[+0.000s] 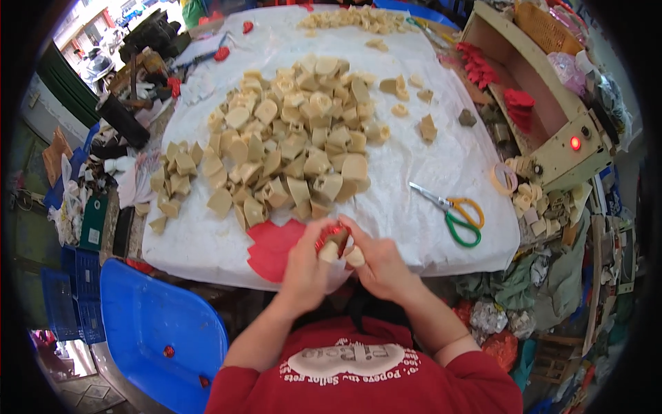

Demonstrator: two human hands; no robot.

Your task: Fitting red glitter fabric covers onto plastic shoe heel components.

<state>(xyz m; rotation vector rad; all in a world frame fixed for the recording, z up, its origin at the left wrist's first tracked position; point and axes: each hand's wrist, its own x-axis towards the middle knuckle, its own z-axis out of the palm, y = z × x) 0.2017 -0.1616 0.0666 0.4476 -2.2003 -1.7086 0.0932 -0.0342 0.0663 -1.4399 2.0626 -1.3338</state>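
At the front edge of the table my two hands come together round a small shiny red piece (pixel 329 234) with a brownish inner side. My left hand (pixel 307 261) closes on it from the left. From the right my right hand (pixel 380 263) pinches at the same piece, fingers bent. Pale beige bits show beneath my fingers; how they join the red piece is hidden. Beside my left hand lies a red sheet with a zigzag edge (pixel 271 250). A large heap of beige curved pieces (pixel 296 141) rises just beyond my hands.
Scissors (pixel 455 210) with orange and green handles lie to the right on the white cloth (pixel 427 169). A metal box with a lit red lamp (pixel 562 148) stands at the right edge. A blue basin (pixel 155 324) holding two small red pieces sits at lower left.
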